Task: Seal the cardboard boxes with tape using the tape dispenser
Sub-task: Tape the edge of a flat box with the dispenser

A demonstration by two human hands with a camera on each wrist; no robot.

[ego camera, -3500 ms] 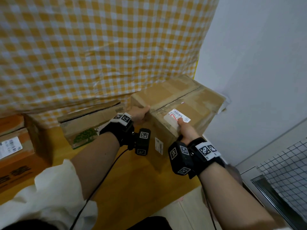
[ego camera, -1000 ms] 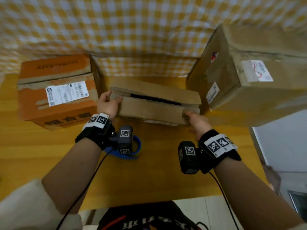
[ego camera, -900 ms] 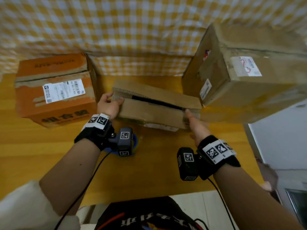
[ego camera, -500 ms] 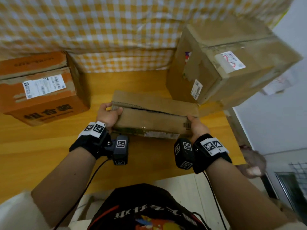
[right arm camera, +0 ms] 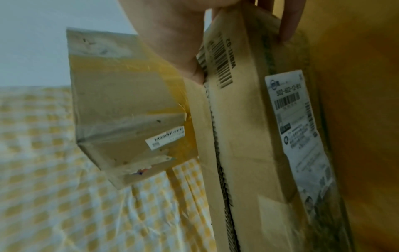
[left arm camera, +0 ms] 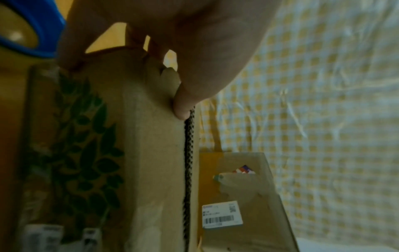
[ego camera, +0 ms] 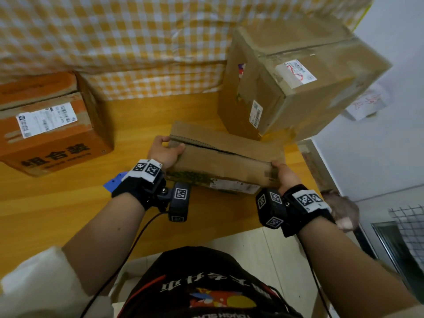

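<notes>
A flat brown cardboard box (ego camera: 223,154) with a green leaf print and an unsealed top seam lies on the wooden table (ego camera: 57,203). My left hand (ego camera: 164,152) grips its left end, thumb on the top flap (left arm camera: 151,136). My right hand (ego camera: 283,174) grips its right end by the barcode (right arm camera: 220,56). Just left of my left wrist, a blue piece of the tape dispenser (ego camera: 113,183) pokes out, and it also shows at the corner of the left wrist view (left arm camera: 32,34).
A tall brown box (ego camera: 291,81) with white labels stands at the back right, close behind the flat box. An orange box (ego camera: 50,125) sits at the left. A yellow checked cloth (ego camera: 137,35) hangs behind. The table's front edge is near my body.
Both hands moved from the tall right-hand box to the flat box. They have drawn it toward me across the table, away from the checked cloth.
</notes>
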